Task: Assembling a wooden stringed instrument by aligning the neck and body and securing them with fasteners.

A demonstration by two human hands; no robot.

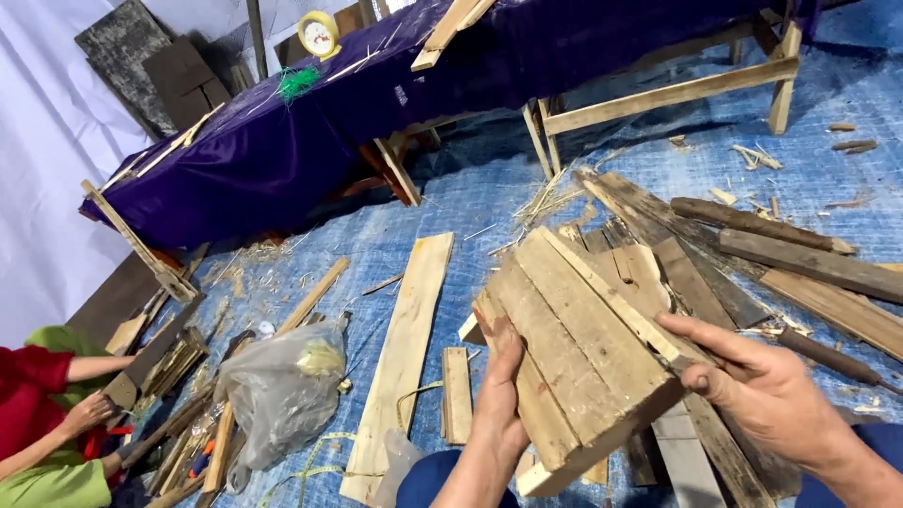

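I hold a panel of nailed wooden slats [574, 348] tilted above the floor, a thin batten running across its top face. My left hand [499, 395] grips its lower left edge, fingers wrapped round the side. My right hand [762, 386] presses on the panel's right end, thumb curled over the corner. Beneath and to the right of the panel lies a pile of weathered planks [800, 273].
A long pale board [404, 357] and a short block [457, 395] lie on the blue tarp [451, 198]. A clear plastic bag [282, 386] sits left. Another person's hand [85, 414] works at far left. A purple-draped table [357, 103] stands behind, with a small clock [320, 34] on it.
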